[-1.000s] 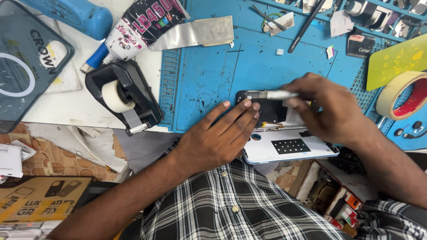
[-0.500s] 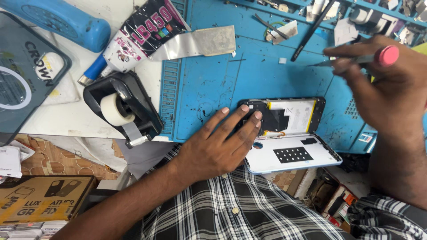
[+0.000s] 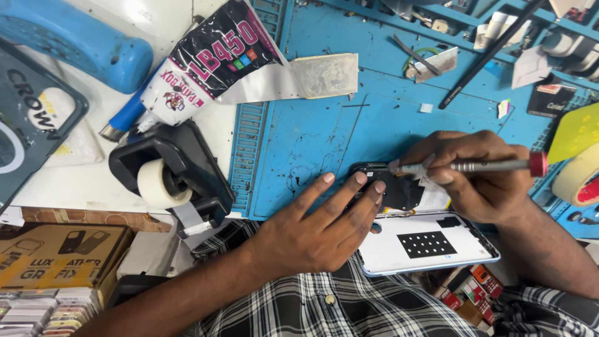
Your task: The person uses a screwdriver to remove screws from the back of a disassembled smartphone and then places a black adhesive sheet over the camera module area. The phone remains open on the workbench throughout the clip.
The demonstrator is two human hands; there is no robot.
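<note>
The left hand (image 3: pixel 312 234) lies flat with its fingers (image 3: pixel 355 187) spread and pressed on the dark inner side of an opened phone (image 3: pixel 399 190), which sits on the blue work mat (image 3: pixel 299 137) near the front edge of the tabletop (image 3: pixel 75 187); the hand grips nothing. The right hand (image 3: pixel 477 178) has its fingers closed around a slim metal screwdriver (image 3: pixel 474 166) with a red cap, held almost level, its tip set at the top edge of the phone. Just beside the phone, toward the person, lies the white back cover (image 3: pixel 430 246) with a black perforated patch, overhanging the mat's edge. To the left stands a black tape dispenser (image 3: pixel 171 178) holding a white roll, with a glue tube (image 3: pixel 206 68) and a blue tool (image 3: pixel 68 43) beyond it. A yellow tape roll (image 3: pixel 580 181) sits at the right edge
</note>
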